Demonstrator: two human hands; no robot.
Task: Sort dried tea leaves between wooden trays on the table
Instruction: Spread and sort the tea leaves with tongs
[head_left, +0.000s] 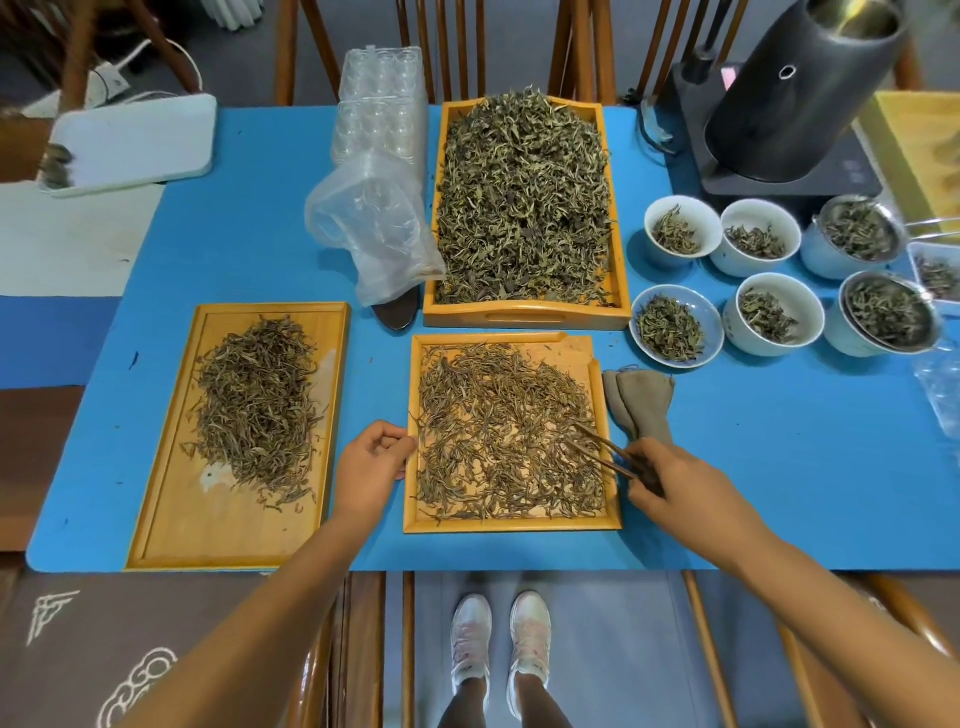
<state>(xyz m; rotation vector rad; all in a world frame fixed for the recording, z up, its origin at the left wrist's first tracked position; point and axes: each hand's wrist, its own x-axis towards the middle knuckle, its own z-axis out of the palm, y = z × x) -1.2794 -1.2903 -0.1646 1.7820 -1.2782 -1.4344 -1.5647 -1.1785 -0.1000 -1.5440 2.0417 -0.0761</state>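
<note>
**Tweezers over the middle tray**

Your right hand (670, 480) grips wooden tweezers (602, 451), their tips apart over the tea leaves (498, 431) spread in the near middle tray (511, 525). Your left hand (370, 465) rests against that tray's left edge, fingers curled loosely and holding nothing. To the left, a second tray (171, 509) carries a denser heap of leaves (254, 405). A grey cloth (641, 402) lies just right of the middle tray. Farther back on the blue worktop (779, 467), a deeper tray (524, 314) is piled with coarser leaves, with white bowls (678, 327) of leaves to its right.
</note>
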